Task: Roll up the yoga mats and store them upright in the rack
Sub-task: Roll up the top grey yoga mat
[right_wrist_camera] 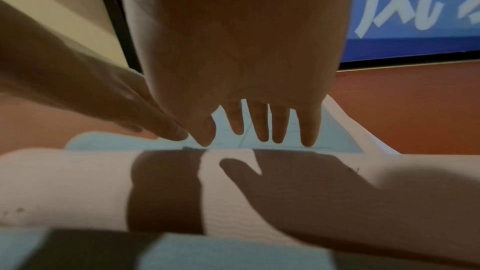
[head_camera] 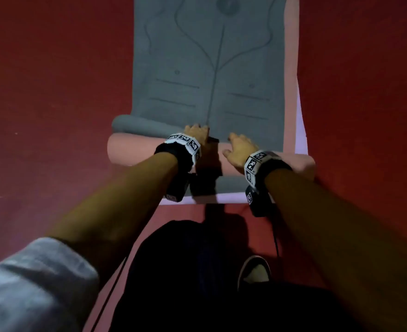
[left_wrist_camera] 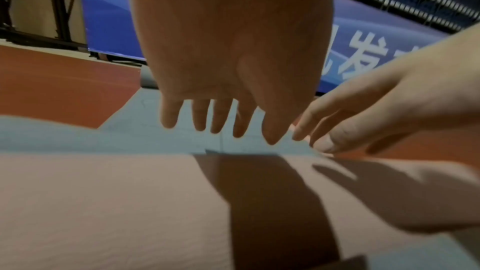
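A grey yoga mat (head_camera: 209, 68) with a line pattern lies flat on a pink mat (head_camera: 289, 92), stretching away from me. Their near end is wound into a thick roll (head_camera: 130, 149), pink outside, with a grey coil poking out at its left end (head_camera: 125, 124). My left hand (head_camera: 197, 133) and right hand (head_camera: 239, 149) rest side by side on top of the roll's middle. In the wrist views the left fingers (left_wrist_camera: 207, 116) and right fingers (right_wrist_camera: 262, 124) are straight and spread, reaching over the roll (left_wrist_camera: 103, 202) (right_wrist_camera: 64, 182) toward the flat grey surface.
Red floor (head_camera: 54, 80) surrounds the mats on both sides. A lilac mat edge (head_camera: 301, 121) shows under the pink one at the right. A blue banner (left_wrist_camera: 109, 17) with white characters and a black metal frame (left_wrist_camera: 59, 7) stand beyond. My shoe (head_camera: 255, 271) is behind the roll.
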Action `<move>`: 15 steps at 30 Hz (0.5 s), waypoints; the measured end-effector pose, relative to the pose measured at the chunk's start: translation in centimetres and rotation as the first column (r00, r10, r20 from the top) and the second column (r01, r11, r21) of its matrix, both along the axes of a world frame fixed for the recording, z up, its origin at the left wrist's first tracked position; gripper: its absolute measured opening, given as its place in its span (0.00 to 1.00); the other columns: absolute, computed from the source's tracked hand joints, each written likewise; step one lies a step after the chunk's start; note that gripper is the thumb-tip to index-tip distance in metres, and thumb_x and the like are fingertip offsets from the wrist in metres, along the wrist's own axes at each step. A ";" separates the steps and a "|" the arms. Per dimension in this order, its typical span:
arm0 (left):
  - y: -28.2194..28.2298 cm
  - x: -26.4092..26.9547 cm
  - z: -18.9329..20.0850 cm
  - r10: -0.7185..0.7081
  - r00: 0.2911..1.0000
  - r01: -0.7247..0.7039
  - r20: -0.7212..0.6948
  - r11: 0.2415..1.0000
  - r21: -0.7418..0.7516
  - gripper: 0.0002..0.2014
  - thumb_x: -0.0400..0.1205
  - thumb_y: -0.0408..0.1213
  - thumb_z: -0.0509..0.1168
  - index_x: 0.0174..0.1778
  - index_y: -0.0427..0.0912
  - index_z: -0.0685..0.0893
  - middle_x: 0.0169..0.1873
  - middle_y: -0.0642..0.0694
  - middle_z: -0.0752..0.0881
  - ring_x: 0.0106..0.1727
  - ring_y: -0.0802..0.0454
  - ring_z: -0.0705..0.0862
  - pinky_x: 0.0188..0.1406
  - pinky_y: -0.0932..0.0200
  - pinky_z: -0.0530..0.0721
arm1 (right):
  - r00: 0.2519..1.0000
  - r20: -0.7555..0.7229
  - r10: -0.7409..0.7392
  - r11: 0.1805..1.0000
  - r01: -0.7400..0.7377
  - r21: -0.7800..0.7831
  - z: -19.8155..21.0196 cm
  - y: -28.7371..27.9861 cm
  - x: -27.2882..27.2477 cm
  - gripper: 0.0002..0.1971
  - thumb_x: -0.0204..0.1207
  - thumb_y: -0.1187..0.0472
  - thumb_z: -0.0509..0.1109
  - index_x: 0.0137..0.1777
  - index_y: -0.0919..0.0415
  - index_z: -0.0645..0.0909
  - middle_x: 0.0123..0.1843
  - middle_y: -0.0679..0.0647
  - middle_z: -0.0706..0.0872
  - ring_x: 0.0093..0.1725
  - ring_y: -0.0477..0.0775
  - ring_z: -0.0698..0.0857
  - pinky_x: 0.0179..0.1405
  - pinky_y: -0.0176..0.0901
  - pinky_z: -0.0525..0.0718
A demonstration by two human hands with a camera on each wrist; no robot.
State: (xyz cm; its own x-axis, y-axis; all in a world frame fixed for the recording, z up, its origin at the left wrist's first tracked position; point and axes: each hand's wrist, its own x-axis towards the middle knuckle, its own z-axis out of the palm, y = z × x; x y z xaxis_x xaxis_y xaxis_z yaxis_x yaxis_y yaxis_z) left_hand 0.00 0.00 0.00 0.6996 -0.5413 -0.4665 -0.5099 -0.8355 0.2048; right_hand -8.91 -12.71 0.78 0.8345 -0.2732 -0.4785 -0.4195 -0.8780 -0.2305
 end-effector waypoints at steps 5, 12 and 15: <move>1.1 0.3 -3.1 0.086 0.996 -0.084 -0.040 0.995 0.050 0.27 0.87 0.59 0.54 0.79 0.49 0.71 0.77 0.41 0.73 0.80 0.37 0.67 0.77 0.26 0.62 | 0.997 -0.069 0.019 0.997 -0.024 -0.070 -1.9 0.1 -0.3 0.27 0.84 0.45 0.61 0.80 0.55 0.66 0.78 0.60 0.73 0.77 0.66 0.72 0.74 0.63 0.72; 0.9 -0.3 -4.5 0.075 0.996 -0.080 0.050 0.993 0.091 0.20 0.90 0.49 0.51 0.73 0.45 0.76 0.70 0.37 0.71 0.74 0.36 0.69 0.78 0.29 0.59 | 0.997 -0.073 0.012 0.994 -0.020 -0.106 -3.2 0.8 -0.8 0.23 0.88 0.45 0.55 0.76 0.59 0.70 0.76 0.60 0.77 0.76 0.65 0.74 0.72 0.64 0.70; 1.3 -1.0 -4.9 0.053 0.997 -0.059 0.049 0.990 0.126 0.17 0.89 0.44 0.53 0.72 0.48 0.76 0.69 0.38 0.71 0.73 0.36 0.69 0.79 0.27 0.56 | 0.991 -0.136 -0.012 0.997 0.002 -0.075 -3.7 1.4 -1.1 0.23 0.88 0.47 0.57 0.76 0.60 0.68 0.73 0.65 0.79 0.70 0.69 0.79 0.68 0.64 0.75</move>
State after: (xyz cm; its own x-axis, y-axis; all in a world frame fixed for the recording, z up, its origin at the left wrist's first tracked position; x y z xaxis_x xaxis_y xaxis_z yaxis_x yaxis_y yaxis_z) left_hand -1.03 1.26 -4.88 0.7490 -0.4386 -0.4966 -0.4678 -0.8809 0.0726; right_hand -9.99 -11.27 -2.96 0.7611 -0.3180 -0.5653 -0.4488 -0.8875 -0.1050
